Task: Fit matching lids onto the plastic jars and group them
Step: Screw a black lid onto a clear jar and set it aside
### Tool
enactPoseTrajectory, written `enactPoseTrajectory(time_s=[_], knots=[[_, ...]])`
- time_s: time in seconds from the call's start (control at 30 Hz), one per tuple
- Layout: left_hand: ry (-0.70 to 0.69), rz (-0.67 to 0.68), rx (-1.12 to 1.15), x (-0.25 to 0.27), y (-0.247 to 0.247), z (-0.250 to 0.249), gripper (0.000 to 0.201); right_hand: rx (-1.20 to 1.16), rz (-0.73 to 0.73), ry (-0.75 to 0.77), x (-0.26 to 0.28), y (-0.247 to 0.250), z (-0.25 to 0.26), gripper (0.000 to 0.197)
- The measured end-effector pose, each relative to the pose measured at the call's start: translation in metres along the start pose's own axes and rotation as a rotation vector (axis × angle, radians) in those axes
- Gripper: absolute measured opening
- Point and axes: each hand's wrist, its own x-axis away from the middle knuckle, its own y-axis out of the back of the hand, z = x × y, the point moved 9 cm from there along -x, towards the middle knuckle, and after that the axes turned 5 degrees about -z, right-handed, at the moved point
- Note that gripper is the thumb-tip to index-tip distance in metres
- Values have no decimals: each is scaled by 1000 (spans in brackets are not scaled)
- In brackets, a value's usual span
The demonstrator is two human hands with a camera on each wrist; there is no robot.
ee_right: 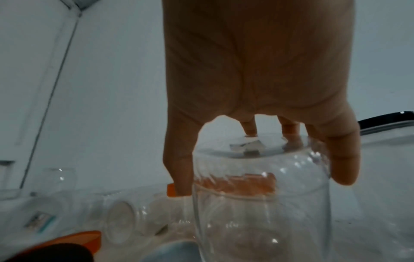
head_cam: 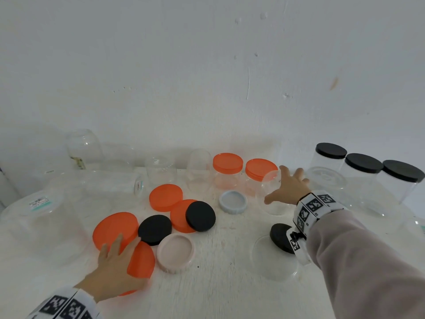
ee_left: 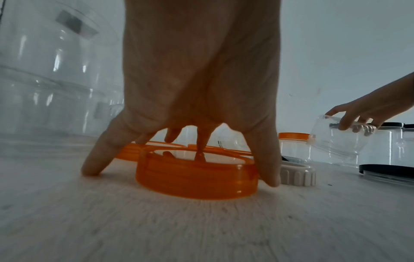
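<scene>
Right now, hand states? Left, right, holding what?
Left hand: fingers spread round the translucent orange plastic lid, holding it.
Right hand: holding the clear plastic jar by its base.

The whitish wood-grain surface point(head_cam: 218, 284) carries loose orange lids point(head_cam: 165, 197) and black lids point(head_cam: 154, 229) beside the left grip, plus black-lidded jars point(head_cam: 329, 162) beyond the right grip.

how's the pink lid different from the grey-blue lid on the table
The pale pink round plastic lid looks wider than the grey-blue round plastic lid, though it is also closer to the camera. The pink one lies near the left hand, beside black and orange lids; the grey-blue one lies near the right hand. Both lie hollow side up, untouched.
</scene>
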Motion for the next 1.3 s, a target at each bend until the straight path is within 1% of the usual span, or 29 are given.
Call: enactPoseTrajectory(time_s=[0.13,0.27,0.37,0.47,0.53,0.6,0.67,0.8,0.83,0.93,0.97,1.03,1.17,1.23,1.3], knots=[[-32,-27,-9,3,3,2,103,-242,47,45,18,3,6,112],[-17,-34,-32,8,4,3,98,-417,110,76,40,-6,12,110],[8,-37,-18,13,5,3,96,-492,156,60,55,-16,15,108],[26,-90,1,19,14,2,95,-642,254,21,71,-28,18,101],[16,-150,28,22,22,-1,93,-786,349,9,83,-37,21,98],[-5,-205,76,24,32,-6,91,-879,425,1,93,-45,24,93],[-35,-243,131,26,43,-15,92,-884,442,7,99,-52,28,92],[-134,-258,301,30,59,-39,97,-808,429,25,106,-65,36,87],[-160,-247,360,31,61,-46,97,-801,434,28,108,-68,38,90],[-217,-195,525,36,64,-66,103,-747,422,55,111,-73,44,112],[-228,-181,577,37,65,-72,103,-729,412,70,112,-73,46,115],[-248,-161,666,41,65,-85,93,-710,391,112,114,-73,50,112],[-269,-154,813,45,68,-107,77,-619,348,194,119,-74,56,91],[-275,-143,879,46,69,-115,74,-584,364,222,122,-80,59,91],[-292,-140,906,46,71,-123,79,-600,375,237,124,-86,62,96]])
